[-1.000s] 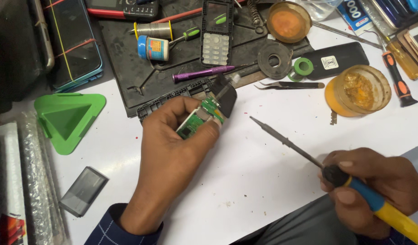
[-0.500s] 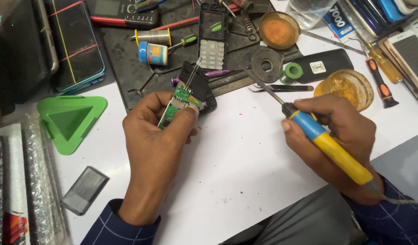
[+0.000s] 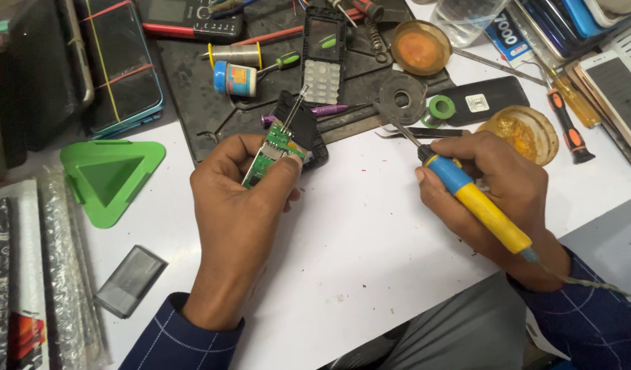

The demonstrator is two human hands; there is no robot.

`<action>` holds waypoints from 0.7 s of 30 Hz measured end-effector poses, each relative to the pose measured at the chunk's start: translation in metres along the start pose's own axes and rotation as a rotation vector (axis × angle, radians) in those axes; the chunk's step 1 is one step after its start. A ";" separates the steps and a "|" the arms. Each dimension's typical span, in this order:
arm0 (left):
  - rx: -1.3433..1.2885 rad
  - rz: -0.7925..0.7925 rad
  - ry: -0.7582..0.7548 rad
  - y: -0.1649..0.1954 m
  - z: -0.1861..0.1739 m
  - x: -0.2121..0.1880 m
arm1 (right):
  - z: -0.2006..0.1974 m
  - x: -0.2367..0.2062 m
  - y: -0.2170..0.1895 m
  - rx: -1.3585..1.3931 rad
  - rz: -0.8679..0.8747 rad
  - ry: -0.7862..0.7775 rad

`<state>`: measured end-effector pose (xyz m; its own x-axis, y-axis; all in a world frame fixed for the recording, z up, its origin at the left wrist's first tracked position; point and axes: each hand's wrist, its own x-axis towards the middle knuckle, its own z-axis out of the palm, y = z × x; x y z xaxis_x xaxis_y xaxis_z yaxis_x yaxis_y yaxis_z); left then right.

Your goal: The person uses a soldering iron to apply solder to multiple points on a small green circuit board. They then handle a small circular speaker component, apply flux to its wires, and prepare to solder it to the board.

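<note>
Your left hand [image 3: 243,199] grips a green circuit board [image 3: 269,156] at frame centre; your right hand [image 3: 497,188] clasps a blue-and-yellow soldering iron [image 3: 476,205] above the white counter [image 3: 370,247].

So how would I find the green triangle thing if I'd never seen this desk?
Start at the white worktable and go to the side of the person's left hand, which holds a small green circuit board. Just past that hand lies the bright green plastic triangle stand, flat on the table. It is the only three-cornered thing there, with a sunken triangular middle.
</note>
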<state>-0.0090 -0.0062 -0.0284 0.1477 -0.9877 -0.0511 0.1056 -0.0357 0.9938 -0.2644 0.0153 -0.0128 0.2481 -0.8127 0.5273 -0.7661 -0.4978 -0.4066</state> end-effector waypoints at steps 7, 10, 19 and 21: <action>0.017 -0.007 0.005 0.001 -0.001 0.001 | -0.004 -0.007 -0.004 -0.037 -0.028 0.030; 0.028 -0.013 0.005 0.001 -0.001 0.000 | -0.004 -0.012 -0.006 -0.001 -0.037 -0.013; 0.053 0.001 -0.007 0.001 -0.001 0.000 | -0.002 -0.019 -0.004 -0.059 -0.111 -0.087; 0.059 0.000 -0.006 0.001 -0.002 0.000 | -0.002 -0.021 -0.004 -0.056 -0.132 -0.080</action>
<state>-0.0074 -0.0059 -0.0276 0.1420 -0.9886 -0.0506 0.0474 -0.0443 0.9979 -0.2678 0.0349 -0.0209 0.3935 -0.7640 0.5113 -0.7551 -0.5859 -0.2942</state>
